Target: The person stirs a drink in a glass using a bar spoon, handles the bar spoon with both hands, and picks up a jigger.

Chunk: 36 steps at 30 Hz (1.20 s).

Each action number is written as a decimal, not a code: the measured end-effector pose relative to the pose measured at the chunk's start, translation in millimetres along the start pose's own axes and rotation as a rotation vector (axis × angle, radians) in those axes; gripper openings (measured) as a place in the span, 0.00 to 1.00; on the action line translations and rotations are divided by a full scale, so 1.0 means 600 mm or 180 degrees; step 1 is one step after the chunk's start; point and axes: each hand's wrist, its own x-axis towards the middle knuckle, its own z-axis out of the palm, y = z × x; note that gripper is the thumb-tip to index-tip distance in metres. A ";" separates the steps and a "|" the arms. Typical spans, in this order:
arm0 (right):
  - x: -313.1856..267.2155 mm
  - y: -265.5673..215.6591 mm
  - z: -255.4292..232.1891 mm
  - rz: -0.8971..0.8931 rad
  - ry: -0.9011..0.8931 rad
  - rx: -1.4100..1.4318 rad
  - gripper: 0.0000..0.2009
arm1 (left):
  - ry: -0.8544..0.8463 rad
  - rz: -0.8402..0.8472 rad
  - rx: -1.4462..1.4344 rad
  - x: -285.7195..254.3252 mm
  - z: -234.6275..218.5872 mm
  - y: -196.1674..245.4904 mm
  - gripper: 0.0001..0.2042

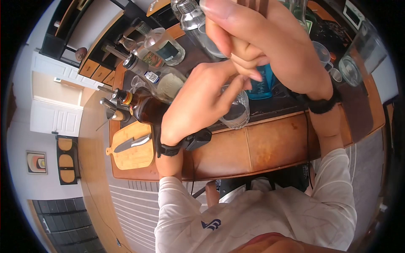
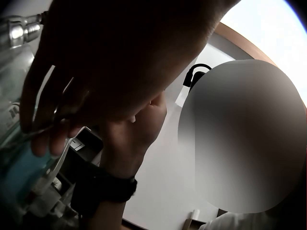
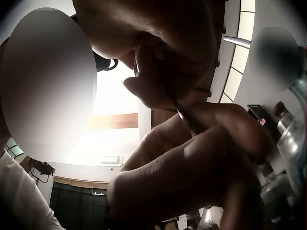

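My right hand (image 1: 274,46) is raised over the table's far side, its fingers curled in and the thumb lying across. Just below and left of it is my left hand (image 1: 196,99), thumb and forefinger brought together close to the right hand's fingers. The right wrist view shows a thin, slender item (image 3: 186,118) running between the two hands, gripped at both ends; its kind cannot be told, as fingers hide most of it. A clear drinking glass (image 1: 236,114) stands beneath the left hand. Behind the hands is a bright blue bottle (image 1: 262,84), partly covered.
Left of the hands stand a brown bottle (image 1: 147,107), a clear bottle with a dark label (image 1: 166,46) and others. A knife (image 1: 133,142) lies on a wooden cutting board (image 1: 126,158). A metal shaker (image 1: 190,17) is at the back, a tall glass vessel (image 1: 358,63) at right.
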 end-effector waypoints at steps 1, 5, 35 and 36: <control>-0.002 -0.016 0.001 0.0589 -0.0001 -0.0062 0.24 | -0.0001 0.0002 -0.0001 -0.002 -0.004 0.000 0.08; -0.005 -0.011 0.003 0.0922 0.0124 0.0274 0.21 | -0.0065 -0.0370 0.0120 -0.010 -0.022 0.014 0.03; -0.004 0.045 0.019 -0.0611 0.0937 -0.0490 0.14 | -0.0009 -0.0095 0.0182 0.003 -0.012 0.005 0.05; 0.009 0.071 0.012 -0.1108 0.0776 -0.0252 0.14 | 0.0117 -0.0123 0.0201 0.002 -0.011 0.004 0.05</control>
